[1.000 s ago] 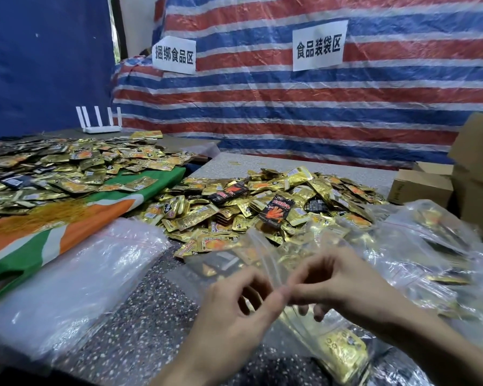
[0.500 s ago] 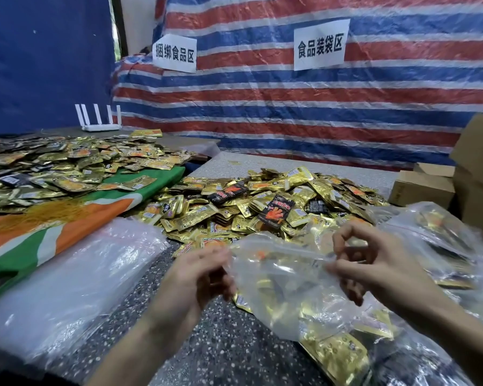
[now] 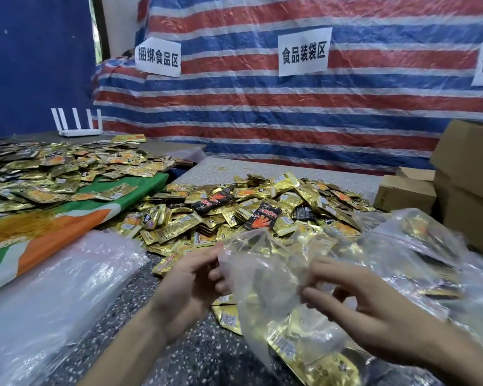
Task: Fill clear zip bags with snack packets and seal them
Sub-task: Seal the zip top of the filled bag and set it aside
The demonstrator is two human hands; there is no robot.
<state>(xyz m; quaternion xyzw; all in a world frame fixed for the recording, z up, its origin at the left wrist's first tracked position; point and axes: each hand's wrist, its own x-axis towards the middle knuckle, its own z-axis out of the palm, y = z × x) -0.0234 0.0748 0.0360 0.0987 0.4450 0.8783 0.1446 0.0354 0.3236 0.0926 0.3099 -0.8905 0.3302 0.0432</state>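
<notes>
From the head camera, both hands meet over a speckled counter (image 3: 179, 355), holding a clear zip bag (image 3: 262, 274) up between them. The left hand (image 3: 190, 285) grips the bag's left edge, thumb on the near face and curled fingers tucked behind the plastic. The right hand (image 3: 371, 310) pinches the crumpled right side between thumb and forefinger, the other fingers loosely bent beneath. The bag hangs just above the counter, its mouth uppermost and rumpled; whether the zip is closed I cannot tell. Several gold packets (image 3: 318, 355) lie in its lower end near the right wrist. Just beyond the hands spreads a big heap of snack packets (image 3: 262, 201) — mostly gold, a few black ones on top. To the right, touching the heap, lie filled bags (image 3: 418, 246), and behind them stand cardboard boxes (image 3: 469, 174). At the left lies a sheet of clear plastic (image 3: 53, 296) beside a green and orange cloth (image 3: 67, 218) that bears a second spread of packets (image 3: 53, 168). A white router (image 3: 78, 126) stands at the far left, and a striped tarp (image 3: 290, 112) with paper signs (image 3: 303, 52) closes the back.
</notes>
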